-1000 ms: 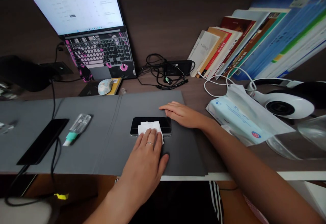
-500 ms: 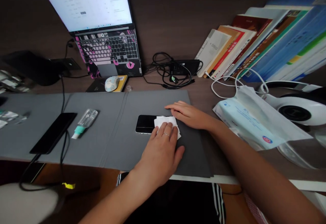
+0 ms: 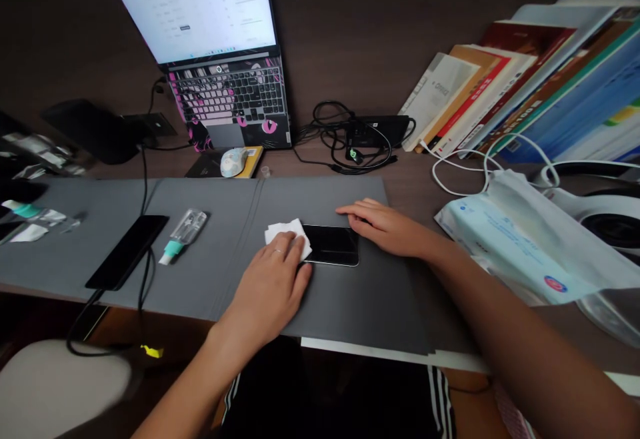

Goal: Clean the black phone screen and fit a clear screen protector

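A black phone [image 3: 333, 246] lies screen up on the grey desk mat. My left hand [image 3: 273, 282] presses a folded white tissue [image 3: 295, 228] down over the phone's left end, with fingers laid on top of it; that end is hidden. Beyond the phone's right end, my right hand [image 3: 383, 224] rests with its fingers stretched out and holds nothing. Its fingertips are at the phone's upper right corner; whether they touch it I cannot tell. To the left lie a small clear spray bottle [image 3: 185, 234] with a teal collar and a second dark phone [image 3: 127, 252] on a cable.
Behind the mat [image 3: 320, 199] stand a laptop [image 3: 230, 99], a mouse [image 3: 233, 162] on a yellow booklet and a black power adapter [image 3: 380, 131] with coiled cables. Leaning books [image 3: 480, 92], a pack of wipes [image 3: 515, 239] and white headphones [image 3: 590, 209] occupy the right side.
My left hand has slid the tissue leftward along the phone, from its right part to its left end. The right hand stays by the right end. The view has shifted slightly.
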`<state>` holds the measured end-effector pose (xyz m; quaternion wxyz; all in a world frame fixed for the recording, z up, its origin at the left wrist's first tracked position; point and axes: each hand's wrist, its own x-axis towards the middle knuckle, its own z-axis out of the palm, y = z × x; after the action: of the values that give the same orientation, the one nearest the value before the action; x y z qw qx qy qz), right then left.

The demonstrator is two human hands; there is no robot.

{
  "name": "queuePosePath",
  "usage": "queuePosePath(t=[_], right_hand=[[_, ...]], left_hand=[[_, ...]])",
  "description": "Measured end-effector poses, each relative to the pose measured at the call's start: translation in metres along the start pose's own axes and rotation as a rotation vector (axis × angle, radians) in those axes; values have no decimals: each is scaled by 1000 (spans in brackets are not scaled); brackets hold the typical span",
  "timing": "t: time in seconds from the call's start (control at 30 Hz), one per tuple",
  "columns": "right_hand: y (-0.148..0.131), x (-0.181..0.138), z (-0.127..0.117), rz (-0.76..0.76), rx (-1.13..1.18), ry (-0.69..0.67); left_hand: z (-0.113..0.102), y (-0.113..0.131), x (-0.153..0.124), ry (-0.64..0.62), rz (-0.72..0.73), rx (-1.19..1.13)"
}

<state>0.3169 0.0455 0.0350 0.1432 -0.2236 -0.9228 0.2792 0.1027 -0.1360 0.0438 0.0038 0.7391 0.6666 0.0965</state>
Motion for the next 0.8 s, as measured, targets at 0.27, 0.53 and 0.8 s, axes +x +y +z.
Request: queuePosePath(t=[0.27, 0.53, 0.8], right_hand=[[-1, 2, 1, -21, -15, 0], [-3, 1, 0, -21, -21, -10], [-6, -3, -9, -64, -45, -167]], left_hand=[[-1, 6, -27, -32, -36, 65], [-1, 9, -24, -34, -18, 117], [-2, 5, 4, -42, -32, 142]])
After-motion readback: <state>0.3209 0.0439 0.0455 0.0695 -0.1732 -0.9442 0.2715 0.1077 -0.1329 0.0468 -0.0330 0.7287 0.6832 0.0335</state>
